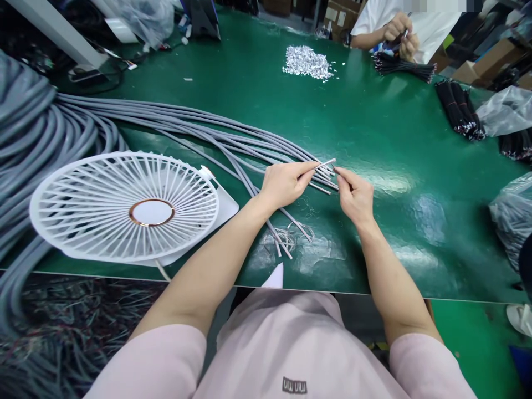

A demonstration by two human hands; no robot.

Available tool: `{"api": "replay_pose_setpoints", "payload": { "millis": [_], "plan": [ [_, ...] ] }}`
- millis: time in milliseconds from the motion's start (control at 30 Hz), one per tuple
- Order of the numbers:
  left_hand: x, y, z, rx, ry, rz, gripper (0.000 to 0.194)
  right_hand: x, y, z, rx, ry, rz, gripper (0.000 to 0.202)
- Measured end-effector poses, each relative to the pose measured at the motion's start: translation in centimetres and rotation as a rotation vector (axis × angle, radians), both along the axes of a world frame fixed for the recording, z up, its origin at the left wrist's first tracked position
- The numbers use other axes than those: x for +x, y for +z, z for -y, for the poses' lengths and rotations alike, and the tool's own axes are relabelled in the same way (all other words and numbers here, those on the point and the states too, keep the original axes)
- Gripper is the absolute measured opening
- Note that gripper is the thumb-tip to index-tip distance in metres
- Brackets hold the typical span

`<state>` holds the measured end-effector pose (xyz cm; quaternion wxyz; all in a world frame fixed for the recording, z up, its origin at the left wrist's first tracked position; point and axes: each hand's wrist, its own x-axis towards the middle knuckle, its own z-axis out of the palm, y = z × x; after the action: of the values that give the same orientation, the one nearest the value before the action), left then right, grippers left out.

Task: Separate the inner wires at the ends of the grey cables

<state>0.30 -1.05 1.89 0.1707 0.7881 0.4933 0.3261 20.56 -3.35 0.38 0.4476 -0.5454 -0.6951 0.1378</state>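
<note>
My left hand [288, 182] is closed in a pinch on a grey cable, whose pale bared end [327, 163] sticks out past the fingertips. Close by on the right, my right hand [355, 193] is closed too, thumb against finger. A small dark thing shows at its fingertips beside the cable end, too small to name. Beneath and behind both hands runs a bundle of grey cables [233, 133] with pale stripped ends. Several more cable ends [285, 249] lie nearer my body, among thin loose silvery strands [305, 231].
A white fan [124, 208] stands at the left, before a big coil of grey cable [25, 122]. Small silvery scraps [308, 62] are heaped at the back of the green table [233, 66]. Across it, a co-worker's hands [401, 36] work above black wire bundles [405, 67].
</note>
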Motion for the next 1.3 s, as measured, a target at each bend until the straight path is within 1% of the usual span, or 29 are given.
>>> {"api": "replay_pose_setpoints", "payload": {
  "millis": [233,433,533,633,767,967,1100,1167,1300],
  "plan": [
    [-0.1,0.0,-0.1,0.014,0.002,-0.047,0.034,-0.1,0.1,0.0,-0.010,0.002,-0.046,0.028],
    [0.2,-0.6,-0.2,0.000,0.001,-0.141,0.033,-0.5,0.2,0.3,-0.019,0.045,-0.064,0.029],
    [0.2,-0.8,-0.3,-0.015,0.021,-0.083,0.033,-0.2,0.3,0.3,-0.018,0.037,-0.063,0.028],
    [0.1,-0.6,-0.2,-0.027,0.045,-0.014,0.033,0.2,0.4,0.3,-0.052,0.009,-0.043,0.028],
    [0.0,-0.4,-0.2,-0.032,0.043,-0.009,0.033,0.4,0.4,0.2,-0.111,-0.008,0.000,0.028],
    [0.1,-0.5,0.0,-0.008,0.010,-0.113,0.034,-0.2,0.0,0.0,-0.128,-0.004,-0.026,0.029],
    [0.3,-0.6,-0.1,-0.024,-0.015,-0.188,0.033,-0.9,0.3,0.5,-0.127,0.058,-0.060,0.028],
    [0.3,-0.6,-0.2,-0.047,-0.003,-0.177,0.033,-1.0,0.6,0.7,-0.126,0.076,-0.076,0.028],
    [0.2,-0.6,-0.4,-0.076,0.049,-0.076,0.034,-0.5,0.9,0.7,-0.130,0.021,-0.062,0.027]
  ]
}}
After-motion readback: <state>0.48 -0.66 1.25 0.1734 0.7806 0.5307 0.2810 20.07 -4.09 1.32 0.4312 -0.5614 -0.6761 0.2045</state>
